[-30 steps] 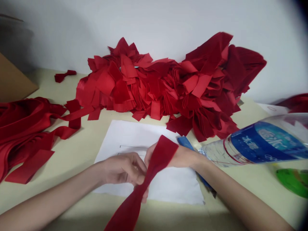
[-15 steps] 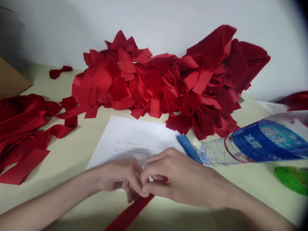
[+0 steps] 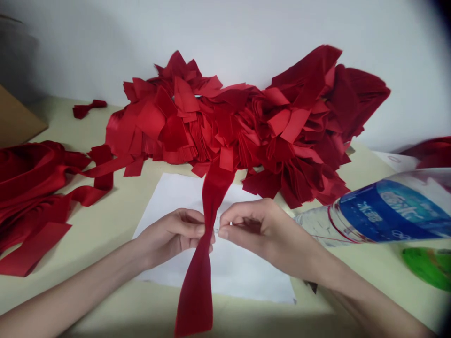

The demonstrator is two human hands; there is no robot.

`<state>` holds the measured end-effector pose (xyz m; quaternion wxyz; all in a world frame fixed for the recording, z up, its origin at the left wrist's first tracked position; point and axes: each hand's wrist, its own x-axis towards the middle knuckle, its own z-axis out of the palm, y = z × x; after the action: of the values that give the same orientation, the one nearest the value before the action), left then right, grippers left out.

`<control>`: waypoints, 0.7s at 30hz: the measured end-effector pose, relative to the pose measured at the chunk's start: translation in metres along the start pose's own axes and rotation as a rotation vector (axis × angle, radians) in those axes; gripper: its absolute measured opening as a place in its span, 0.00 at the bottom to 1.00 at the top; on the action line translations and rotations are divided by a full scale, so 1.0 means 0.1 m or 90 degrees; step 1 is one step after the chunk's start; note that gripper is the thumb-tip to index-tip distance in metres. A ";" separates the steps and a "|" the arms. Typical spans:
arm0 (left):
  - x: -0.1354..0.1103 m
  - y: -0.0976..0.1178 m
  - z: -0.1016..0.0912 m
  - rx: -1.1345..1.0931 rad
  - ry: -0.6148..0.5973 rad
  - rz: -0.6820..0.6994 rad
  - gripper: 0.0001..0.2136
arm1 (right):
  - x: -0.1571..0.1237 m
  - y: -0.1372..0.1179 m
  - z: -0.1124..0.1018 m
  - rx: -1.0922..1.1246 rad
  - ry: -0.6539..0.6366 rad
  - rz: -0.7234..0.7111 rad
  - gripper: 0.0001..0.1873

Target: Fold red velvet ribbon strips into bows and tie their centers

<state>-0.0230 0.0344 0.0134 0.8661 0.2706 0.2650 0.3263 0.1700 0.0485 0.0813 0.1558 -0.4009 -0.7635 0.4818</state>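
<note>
A red velvet ribbon strip [image 3: 195, 286] stands upright in front of me, gathered narrow at its middle and flaring at both ends. My left hand [image 3: 172, 234] pinches that narrow waist between thumb and fingers. Just to the right of it, my right hand [image 3: 264, 230] has thumb and forefinger pressed together, close to the ribbon; whatever lies between the tips is too small to make out. Under both hands lies a white paper sheet [image 3: 253, 277] with printed lines, mostly covered by the hands and ribbon.
A big heap of red ribbon pieces [image 3: 225, 122] rests against the wall. Long loose ribbon [image 3: 31, 173] lies at left, near a small tied bow [image 3: 89, 108] and a cardboard piece [image 3: 17, 117]. At right are a labelled plastic bottle [image 3: 398, 206] on its side and a green object [image 3: 428, 267].
The ribbon has swung up from low in front to upright, pinched at its middle by my left hand. My right hand has moved slightly right, apart from the left. The blue item is now hidden.
</note>
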 end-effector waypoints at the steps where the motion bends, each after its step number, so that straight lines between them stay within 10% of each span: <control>1: 0.00 0.00 0.00 0.000 -0.016 0.018 0.03 | 0.01 0.01 -0.02 0.041 -0.014 0.018 0.08; 7: -0.04 0.02 0.06 -0.007 -0.064 0.026 0.02 | 0.10 0.09 -0.07 0.205 -0.103 0.042 0.07; 14: -0.09 -0.19 0.16 0.165 -0.135 -0.289 0.07 | 0.14 0.16 0.05 0.143 -0.360 -0.098 0.06; 21: -0.01 -0.16 0.10 0.229 0.070 -0.205 0.01 | -0.06 -0.05 0.09 -0.289 -0.158 -0.158 0.07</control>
<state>-0.0109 0.0206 0.0109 0.8289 0.3568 0.4053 0.1460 0.1663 0.0373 0.0826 0.0257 -0.2668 -0.9083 0.3213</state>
